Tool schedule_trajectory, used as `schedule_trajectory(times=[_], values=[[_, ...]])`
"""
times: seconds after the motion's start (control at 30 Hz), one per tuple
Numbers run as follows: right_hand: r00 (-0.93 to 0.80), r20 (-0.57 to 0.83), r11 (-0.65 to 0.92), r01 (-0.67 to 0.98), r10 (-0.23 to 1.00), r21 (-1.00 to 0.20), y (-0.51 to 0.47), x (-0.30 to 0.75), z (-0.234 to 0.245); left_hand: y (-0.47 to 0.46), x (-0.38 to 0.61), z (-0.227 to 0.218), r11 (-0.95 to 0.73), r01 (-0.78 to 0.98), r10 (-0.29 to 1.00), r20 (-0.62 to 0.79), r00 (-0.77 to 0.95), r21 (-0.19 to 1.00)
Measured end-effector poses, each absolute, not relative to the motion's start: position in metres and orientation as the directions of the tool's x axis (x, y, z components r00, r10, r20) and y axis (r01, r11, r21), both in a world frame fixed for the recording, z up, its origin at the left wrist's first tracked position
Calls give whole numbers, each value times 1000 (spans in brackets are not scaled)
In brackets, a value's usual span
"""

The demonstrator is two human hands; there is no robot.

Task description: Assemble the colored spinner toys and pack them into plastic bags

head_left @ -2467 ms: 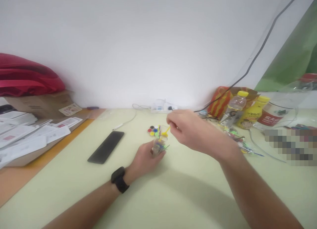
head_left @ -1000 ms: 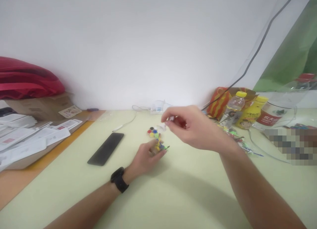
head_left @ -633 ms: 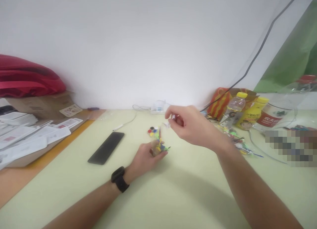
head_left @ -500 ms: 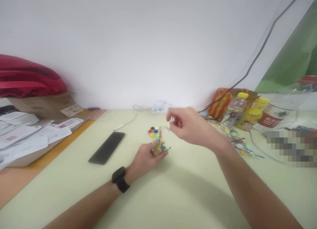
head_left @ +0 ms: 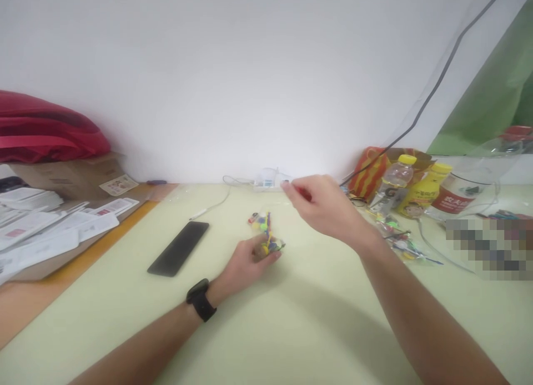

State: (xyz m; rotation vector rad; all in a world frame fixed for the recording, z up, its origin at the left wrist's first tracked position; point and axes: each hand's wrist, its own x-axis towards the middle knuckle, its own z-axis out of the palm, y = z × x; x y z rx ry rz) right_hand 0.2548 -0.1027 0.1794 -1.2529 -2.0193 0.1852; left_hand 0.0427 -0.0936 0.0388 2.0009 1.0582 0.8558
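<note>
My left hand (head_left: 245, 260), with a black watch on its wrist, is closed around a small bundle of multicoloured plastic pieces (head_left: 270, 243) low over the table. Yellow, blue, green and white show in the bundle, but its exact shape is blurred. Just beyond it lie small coloured discs (head_left: 255, 221), partly hidden behind the pieces. Raised above the table to the right, my right hand (head_left: 320, 204) has its fingers curled and pinched together. A bit of dark red shows inside its curl, and I cannot tell what it is.
A black phone (head_left: 178, 249) lies left of my hands, near a white cable (head_left: 212, 206). Loose coloured pieces (head_left: 406, 243) are at the right, before bottles (head_left: 395, 179). Papers (head_left: 54, 224) and a cardboard box (head_left: 70, 176) are on the left.
My right hand has tilted, and its fingers have closed more tightly. The coloured pieces at my left hand have shifted slightly and now cover more of the discs.
</note>
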Motion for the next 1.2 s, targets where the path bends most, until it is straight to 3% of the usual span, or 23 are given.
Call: schedule_trajectory(times=[0.2, 0.37, 0.5, 0.6, 0.9, 1.2], values=[[-201, 447, 489, 414, 872, -768, -100, 256, 184, -95, 43, 42, -390, 342, 851, 193, 489, 855], [-195, 484, 519, 241, 853, -820, -87, 253, 176, -98, 44, 40, -385, 364, 847, 168, 505, 848], [-262, 569, 620, 199, 780, -759, -84, 242, 164, -100, 44, 39, -403, 396, 841, 163, 515, 825], [-369, 566, 667, 270, 737, -694, -88, 234, 159, -101, 44, 39, -396, 383, 842, 164, 514, 835], [-573, 581, 806, 511, 579, -300, -80, 234, 144, -99, 44, 37, -354, 348, 860, 156, 485, 868], [-543, 539, 737, 629, 644, -247, -78, 233, 135, -100, 45, 41, -363, 364, 874, 179, 451, 858]])
